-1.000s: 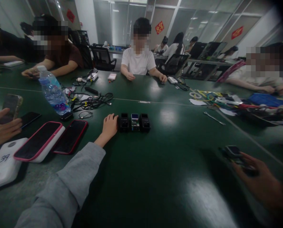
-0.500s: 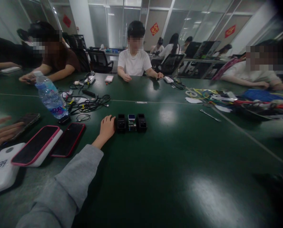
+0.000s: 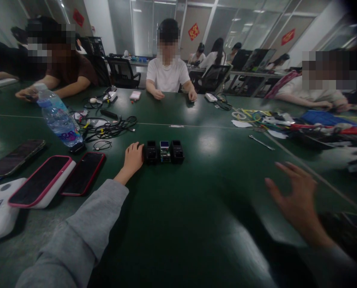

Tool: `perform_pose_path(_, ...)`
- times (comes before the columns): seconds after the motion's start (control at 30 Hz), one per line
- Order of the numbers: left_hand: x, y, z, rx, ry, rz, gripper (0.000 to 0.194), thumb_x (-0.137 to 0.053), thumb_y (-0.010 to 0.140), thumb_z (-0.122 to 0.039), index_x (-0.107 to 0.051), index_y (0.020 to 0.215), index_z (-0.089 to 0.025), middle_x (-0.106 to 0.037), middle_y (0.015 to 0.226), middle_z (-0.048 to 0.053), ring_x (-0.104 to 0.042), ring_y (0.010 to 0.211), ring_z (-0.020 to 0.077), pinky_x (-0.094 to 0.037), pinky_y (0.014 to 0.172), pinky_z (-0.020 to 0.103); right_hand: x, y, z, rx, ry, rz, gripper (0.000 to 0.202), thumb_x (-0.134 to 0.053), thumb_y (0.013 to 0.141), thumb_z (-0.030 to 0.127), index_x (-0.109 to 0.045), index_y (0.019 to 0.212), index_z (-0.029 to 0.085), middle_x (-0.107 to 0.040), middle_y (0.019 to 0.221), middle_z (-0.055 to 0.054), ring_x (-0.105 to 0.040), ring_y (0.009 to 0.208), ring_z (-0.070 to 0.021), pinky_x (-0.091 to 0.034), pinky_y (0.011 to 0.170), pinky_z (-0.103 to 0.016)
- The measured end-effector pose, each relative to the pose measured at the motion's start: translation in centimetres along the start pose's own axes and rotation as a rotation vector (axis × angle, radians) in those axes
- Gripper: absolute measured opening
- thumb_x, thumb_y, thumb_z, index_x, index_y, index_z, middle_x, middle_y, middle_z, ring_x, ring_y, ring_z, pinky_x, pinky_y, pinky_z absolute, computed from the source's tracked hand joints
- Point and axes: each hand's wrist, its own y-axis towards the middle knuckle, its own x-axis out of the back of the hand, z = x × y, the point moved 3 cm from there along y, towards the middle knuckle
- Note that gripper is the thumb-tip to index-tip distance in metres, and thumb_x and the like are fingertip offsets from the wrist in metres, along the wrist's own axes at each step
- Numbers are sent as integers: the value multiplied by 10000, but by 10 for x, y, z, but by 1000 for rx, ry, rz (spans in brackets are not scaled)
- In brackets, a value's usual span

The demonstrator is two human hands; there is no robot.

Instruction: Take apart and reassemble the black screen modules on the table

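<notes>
Three small pieces stand in a row on the green table: a left black plastic housing [image 3: 151,152], a circuit board with a small screen [image 3: 165,151] and a right black plastic housing [image 3: 177,151]. My left hand [image 3: 134,155] rests on the table against the left housing's side, fingers extended and slightly bent, not wrapped round it. At the right, over the table, hovers my right hand [image 3: 298,196], thumb and fingers spread, with nothing in it.
Left of my arm lie a red-edged phone [image 3: 84,173], a pink-framed phone [image 3: 42,181], a dark phone [image 3: 16,158] and a white device [image 3: 1,210]. A water bottle [image 3: 60,118] and black cables [image 3: 115,129] are behind them. A wrench [image 3: 261,143] lies right. Other people sit around.
My right hand has come into view at the right. Another person's hand at the left edge has gone from the dark phone. My left hand stays beside the left housing.
</notes>
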Motion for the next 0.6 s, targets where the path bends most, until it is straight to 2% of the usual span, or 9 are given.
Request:
perform_pose_path(0.07,-1,0,0,4,0,1,470,-462,893,-119,-522,1360,-129,-485,1444,180,-435,1349,318,-381,1093,489,-43,11,52,114,102,116,508,-478,964,466,-406,1453,350,-446,1451,-137,-411,1344,-367,-327,1071,-613)
perform_pose_path(0.17,-1,0,0,7,2,-2,481,-470,889,-119,-514,1368,-136,-485,1444,179,-433,1351,319,-383,1088,486,-102,21,127,279,175,306,520,-467,975,390,-338,1476,349,-299,1568,-75,-317,1411,-353,-342,1067,-610)
perform_pose_path(0.27,0,0,0,8,3,1,482,-466,890,-118,-510,1370,-136,-486,1443,176,-429,1353,315,-384,1087,479,-143,28,169,370,218,414,552,-465,988,364,-281,1506,315,-228,1608,-59,-229,1461,-310,-290,1130,-580)
perform_pose_path(0.33,0,0,-1,5,2,2,485,-467,888,-118,-508,1371,-130,-484,1444,176,-428,1351,316,-383,1089,478,-158,31,176,391,244,465,556,-461,994,382,-272,1511,308,-247,1603,-60,-217,1469,-301,-273,1142,-592)
perform_pose_path(0.43,0,0,-1,7,2,0,480,-465,891,-121,-508,1369,-127,-476,1449,180,-430,1346,320,-379,1091,484,-167,33,169,375,287,494,496,-465,990,409,-354,1462,308,-337,1563,-57,-265,1453,-308,-316,1112,-619)
perform_pose_path(0.53,-1,0,-1,17,14,5,483,-472,890,-119,-505,1371,-134,-475,1452,174,-431,1345,321,-376,1094,480,-166,34,160,315,333,427,391,-492,973,417,-474,1335,270,-470,1455,-86,-369,1394,-320,-393,1062,-605)
perform_pose_path(0.6,-1,0,-1,15,15,12,492,-488,884,-121,-498,1376,-133,-472,1454,174,-428,1347,324,-377,1096,479,-165,34,155,266,353,376,391,-521,957,422,-484,1305,249,-496,1405,-115,-426,1345,-329,-429,1036,-594)
